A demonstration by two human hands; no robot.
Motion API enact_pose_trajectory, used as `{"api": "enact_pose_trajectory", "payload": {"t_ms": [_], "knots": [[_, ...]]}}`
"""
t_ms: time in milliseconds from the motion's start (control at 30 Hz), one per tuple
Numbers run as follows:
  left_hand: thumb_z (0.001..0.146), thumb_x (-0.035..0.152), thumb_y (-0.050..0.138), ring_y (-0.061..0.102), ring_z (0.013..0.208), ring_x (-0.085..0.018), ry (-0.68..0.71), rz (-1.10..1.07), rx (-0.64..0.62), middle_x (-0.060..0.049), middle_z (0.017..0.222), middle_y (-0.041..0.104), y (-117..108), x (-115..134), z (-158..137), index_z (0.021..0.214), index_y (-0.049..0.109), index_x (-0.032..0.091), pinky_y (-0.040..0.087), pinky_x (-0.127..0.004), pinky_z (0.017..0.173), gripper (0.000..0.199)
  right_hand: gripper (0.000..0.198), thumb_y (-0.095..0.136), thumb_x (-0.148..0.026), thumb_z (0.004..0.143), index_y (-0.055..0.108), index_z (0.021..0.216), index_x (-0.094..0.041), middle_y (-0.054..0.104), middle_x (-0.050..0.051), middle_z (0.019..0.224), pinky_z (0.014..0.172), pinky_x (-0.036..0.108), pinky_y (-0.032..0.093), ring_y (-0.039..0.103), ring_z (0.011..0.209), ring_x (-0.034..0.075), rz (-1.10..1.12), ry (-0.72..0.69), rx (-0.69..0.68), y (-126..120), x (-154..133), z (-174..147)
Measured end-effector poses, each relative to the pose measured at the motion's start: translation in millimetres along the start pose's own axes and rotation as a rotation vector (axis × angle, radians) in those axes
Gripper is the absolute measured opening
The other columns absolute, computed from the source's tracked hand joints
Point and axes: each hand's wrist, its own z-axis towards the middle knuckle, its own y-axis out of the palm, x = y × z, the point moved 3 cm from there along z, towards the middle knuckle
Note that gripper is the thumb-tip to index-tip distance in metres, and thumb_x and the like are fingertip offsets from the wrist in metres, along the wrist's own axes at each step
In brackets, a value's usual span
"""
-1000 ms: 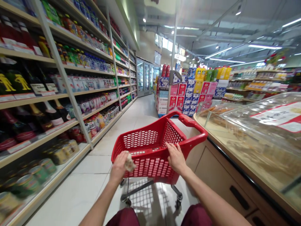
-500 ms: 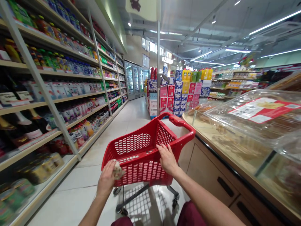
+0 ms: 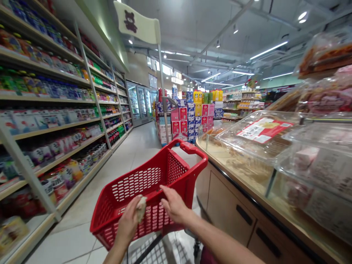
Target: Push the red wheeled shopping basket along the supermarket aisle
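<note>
Cart (image 3: 143, 187) stands between left shelves (image 3: 55, 121) and right counter (image 3: 247, 183).

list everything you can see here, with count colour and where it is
shopping cart: one, red plastic, centre aisle, beside the counter
small item: one, pale, too blurred to identify, in the left hand
shelves: long run, stocked with bottles, jars and packets, left side
counter: one, wood-toned with dark handles, right side
clear lidded bins: several, on the counter
stacked boxes: many, red, blue, yellow, aisle end
fridges: a few, glass-doored, far back
pennant: one, cream with bear, overhead
left hand: at the cart's near rim
right hand: on the cart's near rim
</note>
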Motion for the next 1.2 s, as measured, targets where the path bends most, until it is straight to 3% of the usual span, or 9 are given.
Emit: {"api": "enact_pose_trajectory", "payload": {"t_ms": [133, 233, 333, 467, 700, 900, 1000, 1100, 1200], "knots": [[0.077, 0.029, 0.035, 0.036, 0.122, -0.016, -0.175, -0.482, -0.195, -0.007, 0.135, 0.037, 51, 99, 17, 0.131, 0.026, 0.019, 0.032, -0.032, 0.101, 0.055, 0.052, 0.039, -0.031, 0.081, 0.032, 0.130, -0.016, 0.038, 0.009, 0.133, 0.097, 0.033, 0.037, 0.039, 0.120, 0.018, 0.522, 0.233, 0.288, 27, -6, 0], [0.072, 0.024, 0.039, 0.028, 0.126, -0.017, -0.134, -0.525, -0.335, -0.008, 0.140, 0.028, 56, 130, 27, 0.134, 0.017, 0.017, 0.028, -0.033, 0.103, 0.066, 0.047, 0.047, -0.025, 0.076, 0.043, 0.121, -0.016, 0.053, 0.010, 0.119, 0.088, 0.032, 0.045, 0.054, 0.105, 0.019, 0.673, 0.285, 0.373, 7, 3, 10], [0.070, 0.022, 0.039, 0.020, 0.129, -0.021, -0.068, -0.208, -0.235, -0.010, 0.139, 0.028, 36, 101, 32, 0.130, 0.027, 0.015, 0.017, -0.043, 0.106, 0.062, 0.040, 0.045, -0.019, 0.073, 0.049, 0.113, -0.015, 0.063, 0.007, 0.097, 0.072, 0.031, 0.052, 0.062, 0.080, 0.018, 0.522, 0.227, 0.425, -63, 24, 28], [0.075, 0.027, 0.036, 0.036, 0.121, -0.024, -0.109, 0.266, -0.203, -0.012, 0.124, 0.050, 26, 41, 25, 0.112, 0.051, 0.014, 0.015, -0.051, 0.104, 0.042, 0.041, 0.042, -0.012, 0.071, 0.053, 0.110, -0.017, 0.056, 0.010, 0.114, 0.092, 0.039, 0.040, 0.051, 0.106, 0.021, -0.155, 0.043, 0.597, -145, 59, 50], [0.078, 0.023, 0.033, 0.043, 0.116, -0.019, -0.037, 0.447, -0.201, -0.009, 0.119, 0.055, 35, 26, 20, 0.111, 0.052, 0.016, 0.028, -0.043, 0.099, 0.039, 0.032, 0.038, -0.014, 0.084, 0.053, 0.111, -0.022, 0.055, 0.007, 0.117, 0.095, 0.037, 0.032, 0.045, 0.113, 0.017, -0.615, -0.400, -0.015, -56, 65, 51], [0.076, 0.020, 0.035, 0.043, 0.116, -0.019, -0.030, 0.453, -0.202, -0.010, 0.121, 0.052, 30, 21, 18, 0.111, 0.052, 0.015, 0.029, -0.041, 0.099, 0.040, 0.023, 0.042, -0.015, 0.082, 0.060, 0.096, -0.017, 0.060, 0.012, 0.103, 0.088, 0.037, 0.036, 0.053, 0.098, 0.020, -0.667, -0.116, 0.205, -121, 74, 73], [0.074, 0.019, 0.036, 0.045, 0.114, -0.018, -0.009, 0.458, -0.161, -0.009, 0.120, 0.054, 30, 16, 14, 0.110, 0.053, 0.017, 0.030, -0.039, 0.098, 0.039, 0.024, 0.042, -0.013, 0.081, 0.060, 0.096, -0.019, 0.062, 0.008, 0.098, 0.087, 0.035, 0.036, 0.054, 0.094, 0.018, -0.655, -0.161, 0.161, -101, 64, 67], [0.076, 0.019, 0.034, 0.045, 0.114, -0.018, 0.026, 0.467, -0.152, -0.008, 0.119, 0.055, 29, 12, 10, 0.109, 0.053, 0.017, 0.031, -0.040, 0.097, 0.039, 0.025, 0.040, -0.015, 0.083, 0.059, 0.099, -0.024, 0.061, 0.003, 0.104, 0.092, 0.031, 0.033, 0.052, 0.098, 0.014, -0.616, -0.390, -0.010, -63, 51, 51], [0.078, 0.020, 0.031, 0.044, 0.116, -0.018, 0.060, 0.462, -0.162, -0.007, 0.118, 0.056, 27, 12, 8, 0.109, 0.053, 0.018, 0.031, -0.041, 0.097, 0.039, 0.027, 0.038, -0.014, 0.083, 0.060, 0.097, -0.022, 0.059, 0.006, 0.107, 0.094, 0.036, 0.032, 0.050, 0.101, 0.016, -0.602, -0.403, 0.036, -85, 58, 46]]}}
